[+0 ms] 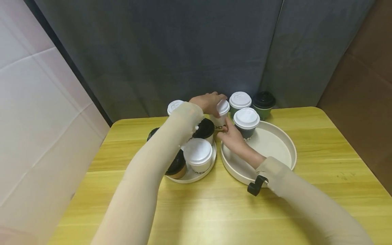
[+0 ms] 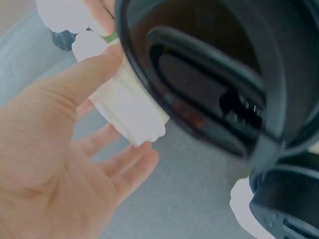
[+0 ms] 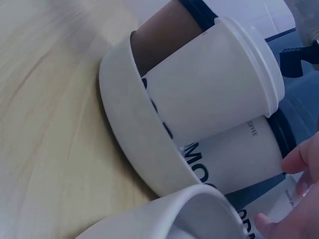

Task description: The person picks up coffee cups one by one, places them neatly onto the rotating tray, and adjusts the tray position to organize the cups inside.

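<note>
A white paper coffee cup with a white lid [image 1: 223, 107] is held between both hands at the back, between two round trays. My left hand [image 1: 208, 103] grips it from above near the lid; in the left wrist view thumb and fingers lie around the cup [image 2: 132, 107]. Low on the same cup, my right hand [image 1: 234, 137] holds its side with thumb and fingers, partly seen at the edge of the right wrist view. The left tray [image 1: 187, 180] bears several lidded cups, partly hidden by the left arm. On the right tray [image 1: 289, 143] stands a dark cup with a white lid [image 1: 246, 119].
Behind the right tray's rim are a green cup with a black lid [image 1: 264, 103] and one with a white lid [image 1: 240, 100]. Another white lid [image 1: 174, 106] shows behind the left forearm. A grey curtain [image 1: 159, 54] hangs along the wooden table's [image 1: 196, 211] back edge.
</note>
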Demonstrator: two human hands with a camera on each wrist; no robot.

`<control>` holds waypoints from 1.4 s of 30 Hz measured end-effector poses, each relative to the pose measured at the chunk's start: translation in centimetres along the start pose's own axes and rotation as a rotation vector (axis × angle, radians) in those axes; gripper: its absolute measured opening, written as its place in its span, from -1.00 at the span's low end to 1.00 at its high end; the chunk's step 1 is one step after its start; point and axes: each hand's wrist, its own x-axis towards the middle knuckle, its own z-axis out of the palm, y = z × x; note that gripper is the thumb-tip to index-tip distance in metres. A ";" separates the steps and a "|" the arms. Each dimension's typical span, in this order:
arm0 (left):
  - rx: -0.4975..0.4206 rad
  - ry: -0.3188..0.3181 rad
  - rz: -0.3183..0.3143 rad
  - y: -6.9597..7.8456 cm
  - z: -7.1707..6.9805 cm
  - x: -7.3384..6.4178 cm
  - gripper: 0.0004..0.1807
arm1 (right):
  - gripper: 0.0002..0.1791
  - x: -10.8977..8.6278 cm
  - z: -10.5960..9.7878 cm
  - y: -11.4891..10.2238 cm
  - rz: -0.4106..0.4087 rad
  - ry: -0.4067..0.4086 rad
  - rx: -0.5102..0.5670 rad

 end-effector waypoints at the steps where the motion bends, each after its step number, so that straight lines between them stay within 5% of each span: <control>1: -0.010 0.003 0.000 -0.1 -0.2 -0.1 -0.12 | -0.03 0.0 0.0 -0.1 -0.013 0.008 0.006; 9: 0.007 0.059 0.042 -1.1 -1.4 -0.9 -0.16 | -0.02 0.0 -0.3 -1.5 -0.019 0.015 0.063; 19: 0.028 0.234 0.137 -1.7 -2.7 -1.8 -0.18 | -0.02 -1.2 -1.3 -3.2 -0.058 0.035 0.151; 30: 0.054 0.307 0.154 -0.5 -4.2 -2.9 -0.14 | -0.07 -3.4 -2.7 -4.1 -0.168 0.062 0.205; 42: 0.054 0.359 0.177 1.0 -3.8 -4.2 -0.19 | -0.15 -5.7 -3.8 -3.8 -0.180 0.072 0.123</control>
